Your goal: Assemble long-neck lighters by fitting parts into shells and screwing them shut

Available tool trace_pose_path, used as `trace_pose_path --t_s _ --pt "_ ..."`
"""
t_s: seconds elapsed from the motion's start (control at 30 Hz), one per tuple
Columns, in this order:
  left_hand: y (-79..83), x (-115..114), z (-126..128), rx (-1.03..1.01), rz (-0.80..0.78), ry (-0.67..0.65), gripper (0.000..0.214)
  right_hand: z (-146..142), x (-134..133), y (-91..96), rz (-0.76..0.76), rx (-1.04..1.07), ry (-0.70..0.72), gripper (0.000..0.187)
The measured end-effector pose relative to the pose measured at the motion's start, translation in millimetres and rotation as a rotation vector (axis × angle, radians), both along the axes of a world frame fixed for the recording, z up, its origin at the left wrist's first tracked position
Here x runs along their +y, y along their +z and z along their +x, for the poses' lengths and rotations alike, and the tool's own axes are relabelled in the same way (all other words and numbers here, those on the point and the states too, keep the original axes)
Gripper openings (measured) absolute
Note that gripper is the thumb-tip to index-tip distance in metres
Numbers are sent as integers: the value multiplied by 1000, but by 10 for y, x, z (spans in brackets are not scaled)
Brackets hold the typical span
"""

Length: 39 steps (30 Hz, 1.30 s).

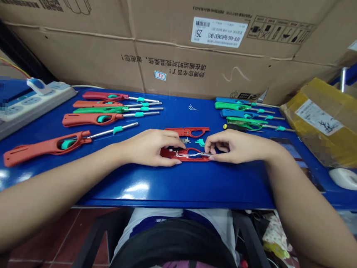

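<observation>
A red lighter half-shell (191, 158) lies on the blue table with its inside facing up, white wires running through it. My left hand (161, 148) grips its left end, fingers over the top edge and thumb at the lower edge. At the other end, my right hand (232, 147) pinches a short visible piece of metal tube (206, 154); the rest is hidden behind the fingers. Just beyond lies the second red half-shell (188, 132). Between the two shells are a teal trigger (200, 142) and a small metal part (184, 141), partly covered by my left fingers.
Several long-nosed lighters (95, 120) lie at the left, and several blue and green ones (242, 114) at the back right, near a yellow-handled screwdriver (229, 126). A power strip (21, 105), yellow-taped box (326, 117), white mouse (348, 179) and cardboard wall (166, 53) surround the table.
</observation>
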State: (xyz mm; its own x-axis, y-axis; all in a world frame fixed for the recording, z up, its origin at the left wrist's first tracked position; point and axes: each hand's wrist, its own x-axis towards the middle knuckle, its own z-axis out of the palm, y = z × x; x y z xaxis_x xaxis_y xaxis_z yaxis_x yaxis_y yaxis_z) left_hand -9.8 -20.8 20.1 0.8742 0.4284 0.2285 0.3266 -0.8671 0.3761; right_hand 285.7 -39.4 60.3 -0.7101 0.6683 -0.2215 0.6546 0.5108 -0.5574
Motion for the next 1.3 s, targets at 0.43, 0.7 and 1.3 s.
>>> trace_pose_path --t_s 0.43,0.7,1.3 --pt "20 49 -34 5 8 7 35 114 36 -5 -2 -108 -28 22" --pt "14 46 -27 6 15 5 35 94 28 9 6 -113 -44 23" --pt "15 11 -15 -13 54 18 33 -41 15 -75 203 79 21 23"
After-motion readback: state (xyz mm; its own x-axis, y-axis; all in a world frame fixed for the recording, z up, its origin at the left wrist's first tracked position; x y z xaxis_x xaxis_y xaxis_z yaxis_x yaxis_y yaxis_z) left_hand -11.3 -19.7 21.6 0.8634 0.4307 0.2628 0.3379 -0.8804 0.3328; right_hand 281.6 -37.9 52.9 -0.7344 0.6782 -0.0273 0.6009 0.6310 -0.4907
